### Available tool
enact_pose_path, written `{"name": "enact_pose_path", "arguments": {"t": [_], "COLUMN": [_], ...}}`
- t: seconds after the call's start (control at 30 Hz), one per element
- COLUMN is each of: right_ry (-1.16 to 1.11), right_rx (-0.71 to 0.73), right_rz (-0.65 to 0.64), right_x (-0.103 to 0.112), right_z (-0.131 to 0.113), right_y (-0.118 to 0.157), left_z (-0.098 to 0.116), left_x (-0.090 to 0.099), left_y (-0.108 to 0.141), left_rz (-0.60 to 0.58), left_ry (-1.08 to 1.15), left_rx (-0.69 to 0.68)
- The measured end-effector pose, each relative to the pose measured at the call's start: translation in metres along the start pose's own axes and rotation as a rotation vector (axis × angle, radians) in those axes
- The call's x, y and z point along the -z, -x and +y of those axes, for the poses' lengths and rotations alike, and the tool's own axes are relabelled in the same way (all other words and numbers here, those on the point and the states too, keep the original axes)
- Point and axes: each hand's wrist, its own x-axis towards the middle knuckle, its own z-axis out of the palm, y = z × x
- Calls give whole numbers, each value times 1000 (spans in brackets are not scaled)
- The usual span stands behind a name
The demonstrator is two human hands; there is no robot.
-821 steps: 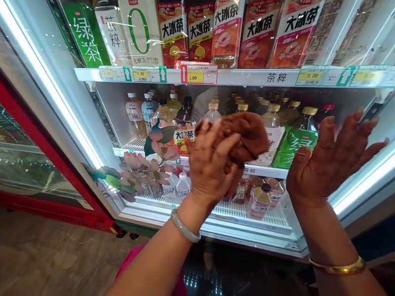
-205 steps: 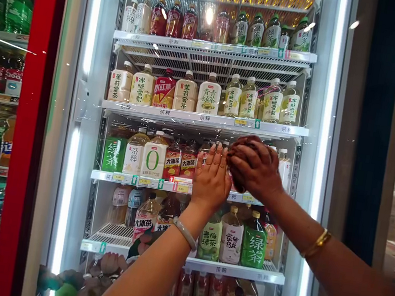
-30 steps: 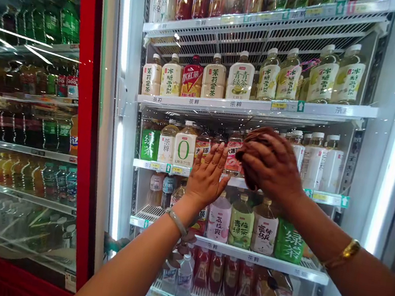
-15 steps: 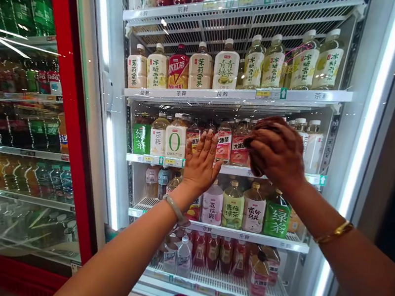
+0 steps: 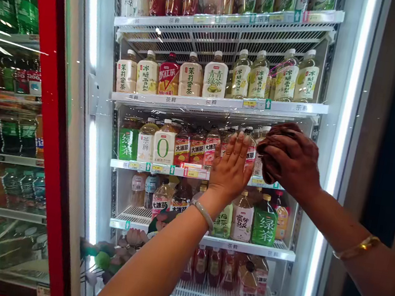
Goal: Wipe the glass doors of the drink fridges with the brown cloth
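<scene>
My left hand point(image 5: 231, 166) lies flat against the glass door of a lit drinks cooler, fingers stretched upward and nothing held. A pale bangle circles that wrist. To its right, my right hand point(image 5: 295, 161) grips a dark brown cloth point(image 5: 270, 147) bunched against the glass, at the height of the middle shelf point(image 5: 164, 169). Behind the glass, bottles stand in rows; a bottle marked "0" point(image 5: 164, 145) is left of my hands, and a green bottle point(image 5: 265, 222) shows below them.
A red door frame point(image 5: 44, 108) separates this cooler from another one on the left, which holds more bottles. Bright light strips point(image 5: 339, 155) run up both sides. A dark upright surface lies to the right.
My left hand has moved right across the glass, closer to the cloth. My right hand and the cloth have also shifted slightly right. The view has tilted and shifted, so the shelves sit differently.
</scene>
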Motion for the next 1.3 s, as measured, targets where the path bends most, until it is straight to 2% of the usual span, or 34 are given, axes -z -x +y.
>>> {"name": "enact_pose_path", "arguments": {"t": [0.07,0.13,0.23,0.33,0.4,0.5,0.57,0.63,0.67,0.73,0.77,0.83,0.93,1.0,1.03,1.13,1.17,1.23,1.3], "right_ry": [23,43,27,0,25,104,168,210,207,166,140,108,104,126,151,245,241,190,126], "right_rx": [-132,-206,-123,96,99,-97,-276,-405,-398,-252,-150,-15,-81,-199,-251,-344,-328,-206,-63], "right_rz": [40,82,94,66,4,32,99,115,105,105,102,73,-9,19,65,177,148,63,-44], "right_x": [1,-1,-8,-13,-12,-7,-4,-5,-7,-12,-14,-17,-15,-11,-9,-5,-4,-5,-6], "right_z": [-4,-24,-48,-34,-8,15,5,-21,-35,-54,-55,-40,4,22,23,-4,-18,-39,-42], "right_y": [20,43,52,28,12,14,29,43,46,42,35,16,0,8,17,47,52,50,31], "left_z": [1,1,0,-1,-2,-1,-1,-1,0,0,1,2,3,4,4,9,12,18,25], "left_x": [-3,-4,-5,-5,-6,-8,-9,-9,-10,-10,-11,-12,-13,-13,-13,-15,-15,-16,-17], "left_y": [3,6,7,6,6,6,6,6,6,6,6,6,7,8,9,10,10,11,14], "left_rz": [-7,-6,-8,-14,-14,-7,-3,-4,-2,19,36,64,50,32,30,42,46,47,35], "left_ry": [-44,-75,-90,-83,-78,-66,-54,-44,-42,-48,-55,-64,-41,-16,-8,-2,-5,-16,-32], "left_rx": [-69,-91,-96,-99,-90,-89,-88,-83,-79,-59,-37,16,56,56,61,100,128,193,249]}}
